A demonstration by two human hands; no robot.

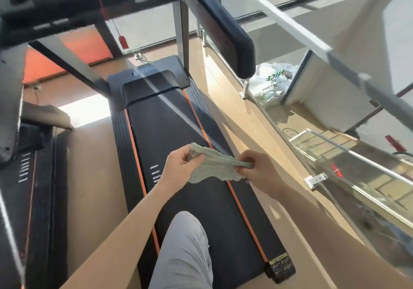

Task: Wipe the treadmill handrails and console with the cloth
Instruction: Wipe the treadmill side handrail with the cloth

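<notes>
Green waffle-textured cloth [215,165] spans the gap between my hands. My left hand [178,168] pinches one end and my right hand [257,170] curls round the other, so both are clamped on it. I judge I'm spreading or folding it ready, with no wiping under way yet. The treadmill belt [174,121] lies beneath my grip. The next move calls for lifting the cloth up and forward: the padded right handrail [234,38] stands above and beyond my right hand. The console [89,5] is farther still, well apart from the cloth.
</notes>
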